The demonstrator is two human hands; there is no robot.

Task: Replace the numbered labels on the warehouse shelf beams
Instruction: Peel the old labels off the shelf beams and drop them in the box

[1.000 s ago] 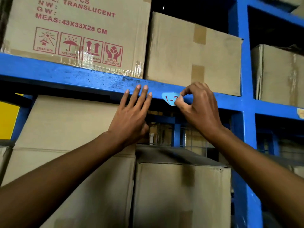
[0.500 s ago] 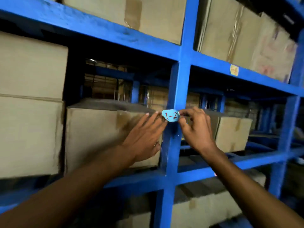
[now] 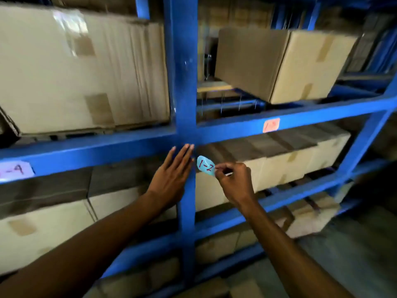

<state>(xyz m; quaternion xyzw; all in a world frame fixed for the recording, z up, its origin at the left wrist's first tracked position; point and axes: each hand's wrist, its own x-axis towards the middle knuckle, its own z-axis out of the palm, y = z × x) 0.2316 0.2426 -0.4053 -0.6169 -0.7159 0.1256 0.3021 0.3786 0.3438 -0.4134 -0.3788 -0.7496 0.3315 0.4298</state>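
Note:
My right hand [image 3: 233, 181] pinches a light blue label [image 3: 205, 165] marked "1-2" in red, held in the air just right of the blue upright post [image 3: 185, 82]. My left hand [image 3: 171, 177] is flat with straight fingers, lying against the post below the junction with the horizontal beam [image 3: 300, 117]. An orange label [image 3: 271, 125] is stuck on that beam to the right. A white label [image 3: 16, 170] ending in "-4" sits on the beam at the far left.
Cardboard boxes fill the shelves: a large one [image 3: 81, 72] upper left, one [image 3: 279, 63] upper right, a row [image 3: 279, 160] behind my right hand. Lower blue beams [image 3: 290, 198] cross below. Grey floor [image 3: 354, 265] shows at the lower right.
The view has dropped to a lower shelf level. Both hands came down with the peeled blue label, away from the upper beam where it was stuck a second ago.

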